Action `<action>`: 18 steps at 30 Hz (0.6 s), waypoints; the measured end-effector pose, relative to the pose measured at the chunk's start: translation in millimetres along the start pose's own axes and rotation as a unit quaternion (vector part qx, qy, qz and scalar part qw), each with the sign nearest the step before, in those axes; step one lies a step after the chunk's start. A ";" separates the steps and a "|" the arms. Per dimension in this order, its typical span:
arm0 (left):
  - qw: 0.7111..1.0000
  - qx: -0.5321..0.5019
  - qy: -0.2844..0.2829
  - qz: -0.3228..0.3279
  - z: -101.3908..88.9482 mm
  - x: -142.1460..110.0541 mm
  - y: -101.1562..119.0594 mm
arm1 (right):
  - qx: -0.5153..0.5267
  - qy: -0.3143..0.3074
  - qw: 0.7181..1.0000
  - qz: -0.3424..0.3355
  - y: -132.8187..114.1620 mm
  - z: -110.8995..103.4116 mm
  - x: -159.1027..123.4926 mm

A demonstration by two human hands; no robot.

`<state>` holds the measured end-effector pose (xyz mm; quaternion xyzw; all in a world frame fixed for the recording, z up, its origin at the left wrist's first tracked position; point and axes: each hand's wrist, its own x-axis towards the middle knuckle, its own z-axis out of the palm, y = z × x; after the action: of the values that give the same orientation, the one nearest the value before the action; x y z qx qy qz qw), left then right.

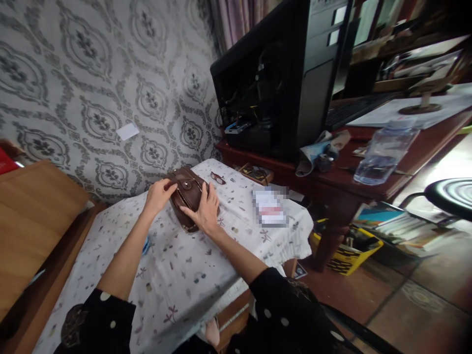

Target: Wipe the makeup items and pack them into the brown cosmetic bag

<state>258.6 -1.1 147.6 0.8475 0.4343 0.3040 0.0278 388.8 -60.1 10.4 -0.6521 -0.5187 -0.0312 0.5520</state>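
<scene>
A small brown leather bag [186,194] with a metal clasp lies on a table under a white patterned cloth [177,275]. My left hand [159,194] grips the bag's far left end, fingers curled over its top edge. My right hand [205,210] presses against the bag's right side, fingers together and wrapped round it. A pair of glasses [218,177] lies on the cloth just beyond the bag. A blurred white packet [270,208] rests on the cloth to the right.
A dark wooden desk [332,172] at the right carries an open black computer case [276,78], a clear water bottle [383,152] and a keyboard [354,109]. A yellow box [350,250] with books stands beneath it. A wooden board [33,216] lies left; patterned wallpaper behind.
</scene>
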 end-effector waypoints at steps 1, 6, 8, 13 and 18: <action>1.000 -0.004 0.003 -0.005 0.5 -2.2 -0.8 | 0.002 0.003 1.000 0.004 -1.3 0.8 -0.8; 0.999 -0.024 0.021 -0.026 9.4 -6.1 -5.0 | 0.018 0.015 1.000 0.013 -3.7 4.6 -0.5; 0.999 -0.032 0.026 -0.035 13.7 -6.4 -7.1 | 0.026 0.014 1.000 0.012 -2.8 5.7 -0.3; 0.997 -0.055 0.025 -0.046 22.4 -7.8 -7.8 | 0.030 0.017 0.999 0.006 -1.7 7.7 -1.5; 0.995 -0.082 0.028 -0.047 24.9 -9.2 -6.3 | 0.025 0.024 0.999 0.007 -3.9 7.8 -1.8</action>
<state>263.4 1.3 120.8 0.8120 0.4479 0.3607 0.0995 381.0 -56.0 8.9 -0.6410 -0.5011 -0.0303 0.5806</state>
